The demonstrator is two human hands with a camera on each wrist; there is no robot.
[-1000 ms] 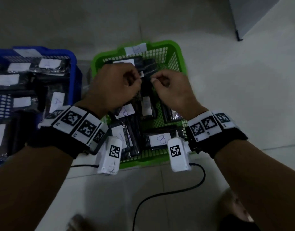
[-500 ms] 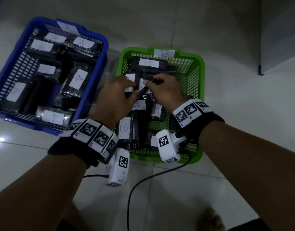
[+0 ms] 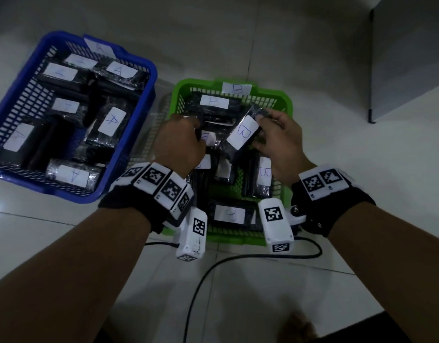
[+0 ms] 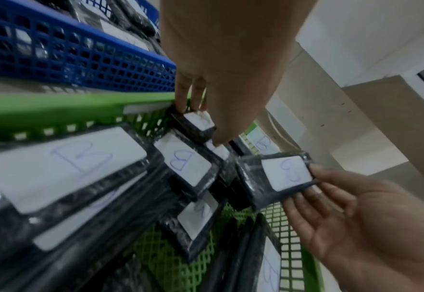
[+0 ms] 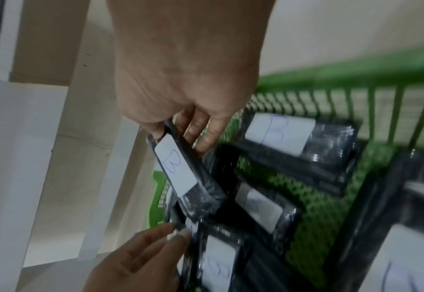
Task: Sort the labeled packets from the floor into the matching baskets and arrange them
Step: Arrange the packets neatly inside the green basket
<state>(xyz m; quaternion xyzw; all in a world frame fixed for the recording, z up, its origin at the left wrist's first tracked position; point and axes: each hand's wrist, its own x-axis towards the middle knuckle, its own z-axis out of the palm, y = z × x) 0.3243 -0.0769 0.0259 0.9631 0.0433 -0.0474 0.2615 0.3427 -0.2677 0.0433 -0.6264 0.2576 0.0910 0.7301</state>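
The green basket [image 3: 286,102], tagged B, holds several black packets with white B labels. My right hand [image 3: 261,131] grips one B packet [image 3: 243,132] by its end and holds it tilted above the others; the same packet [image 5: 178,170] shows in the right wrist view. My left hand [image 3: 198,131] reaches into the basket's left side. There its fingers and thumb pinch the end of another B packet [image 4: 198,123] that stands among the rest. The blue basket [image 3: 149,68] on the left is full of packets labeled A.
A black cable [image 3: 238,257] runs over the white tile floor in front of the green basket. A grey cabinet [image 3: 409,58] stands at the back right. A foot [image 3: 300,328] shows at the bottom edge.
My right hand has lifted a B packet and swung it up to the right, label facing up. My left hand stays in the basket's left part. The head view has shifted back.
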